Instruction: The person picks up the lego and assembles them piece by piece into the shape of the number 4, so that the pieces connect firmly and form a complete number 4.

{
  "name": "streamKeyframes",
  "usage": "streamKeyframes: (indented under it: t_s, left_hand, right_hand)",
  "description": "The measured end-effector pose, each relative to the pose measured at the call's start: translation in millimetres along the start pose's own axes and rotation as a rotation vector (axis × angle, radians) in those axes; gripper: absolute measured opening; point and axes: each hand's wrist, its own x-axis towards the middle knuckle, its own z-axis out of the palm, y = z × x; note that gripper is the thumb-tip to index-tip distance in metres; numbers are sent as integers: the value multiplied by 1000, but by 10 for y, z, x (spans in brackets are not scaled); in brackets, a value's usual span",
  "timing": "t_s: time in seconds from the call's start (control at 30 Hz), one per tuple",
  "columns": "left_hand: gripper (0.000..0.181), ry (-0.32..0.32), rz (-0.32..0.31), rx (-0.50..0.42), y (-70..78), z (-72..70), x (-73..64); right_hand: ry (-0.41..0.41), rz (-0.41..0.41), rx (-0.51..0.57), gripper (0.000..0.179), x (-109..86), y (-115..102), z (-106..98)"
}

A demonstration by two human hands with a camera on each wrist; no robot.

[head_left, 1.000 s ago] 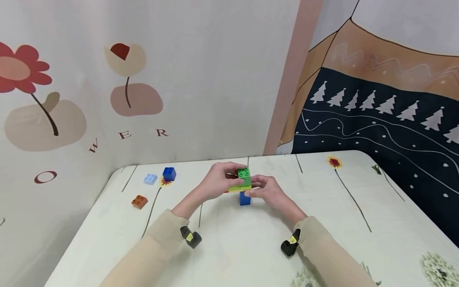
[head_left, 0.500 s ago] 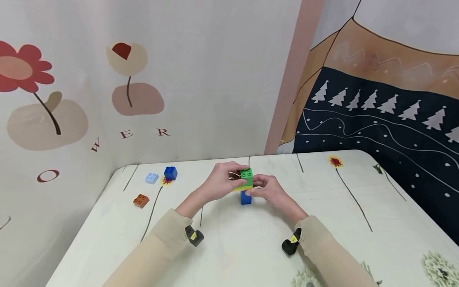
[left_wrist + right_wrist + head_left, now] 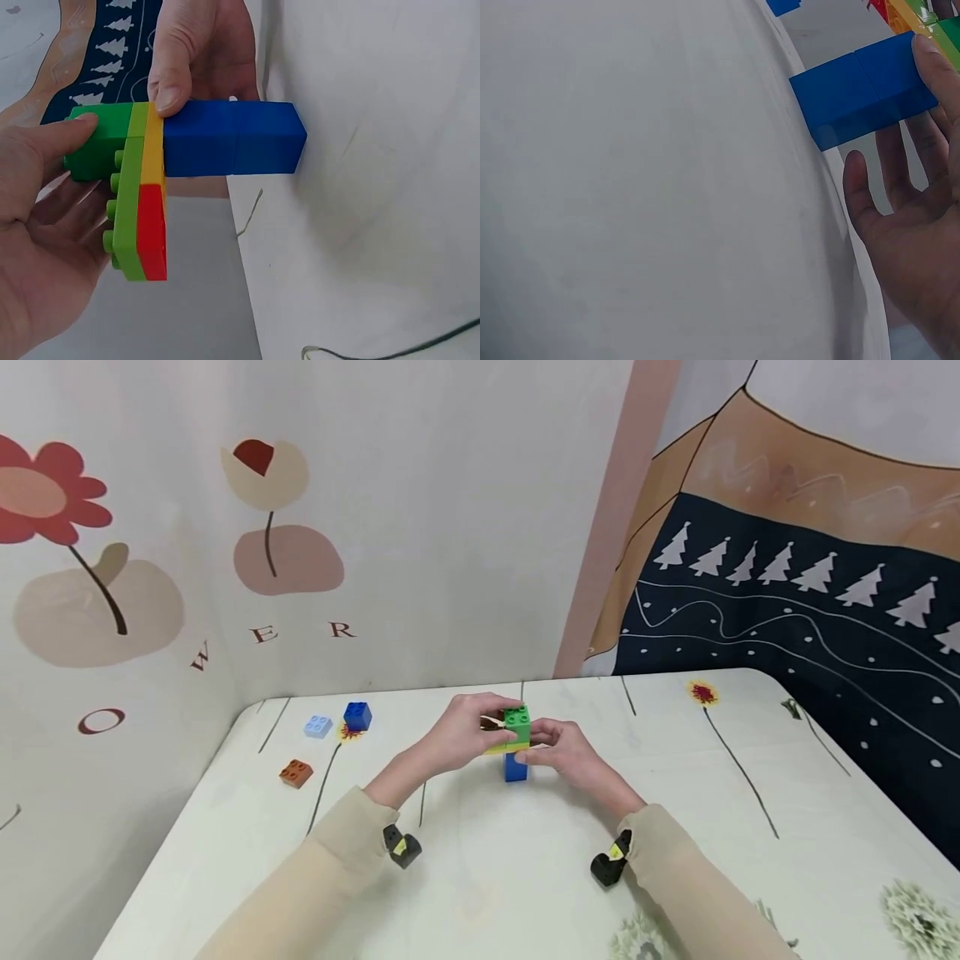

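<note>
Both hands hold one toy brick build over the table. My left hand [image 3: 467, 737] pinches the dark green brick [image 3: 517, 720] at its top. In the left wrist view, yellow-green and light green bricks [image 3: 129, 232] lie under it, then an orange-yellow brick [image 3: 154, 157] beside a red brick [image 3: 151, 240]. Two blue bricks [image 3: 234, 139], end to end, form the column below. My right hand [image 3: 567, 758] grips the upper blue brick, thumb on its near side and fingers behind. In the right wrist view the lower blue brick [image 3: 836, 105] shows below the thumb.
Loose on the table's left [image 3: 225, 827] are a light blue brick [image 3: 318, 727], a dark blue brick [image 3: 357, 717] and a brown-orange brick [image 3: 296, 773]. A printed cloth wall [image 3: 450, 568] rises behind the table, with a dark tree-patterned cloth [image 3: 787, 610] at the right.
Both hands keep their hold on the build, which stays nearly still. The red edge seen under the left hand one second ago is hidden now in the head view. That view has shifted slightly.
</note>
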Motion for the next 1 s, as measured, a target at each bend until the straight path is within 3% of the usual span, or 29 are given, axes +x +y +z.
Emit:
streamKeyframes:
  t_s: [0.17,0.3,0.43,0.6,0.73,0.87,1.0]
  left_hand:
    - [63,-12,-8,16,-61,-93,-60]
    - [63,84,-48,15,-136,-276,-170]
    - [58,186,-131,-22,-256,-535,-288]
    - [58,296,-190,-24,-516,-864,-440]
    - [58,365,-223,42,-784,-1071,-603]
    - [57,420,-282,126,-1058,-1164,-773]
    - [57,461,-333,153,-1252,-1181,-888]
  right_hand:
    - [7,5,3,38,20,0,14]
    - [1,17,5,39,20,9,40]
    - [8,23,7,39,5,-1,38]
    - [12,9,1,39,3,0,5]
    - [7,3,1,38,19,18,-1]
    - [1,2,22,38,29,36,-1]
    - [1,5,30,38,27,33,-8]
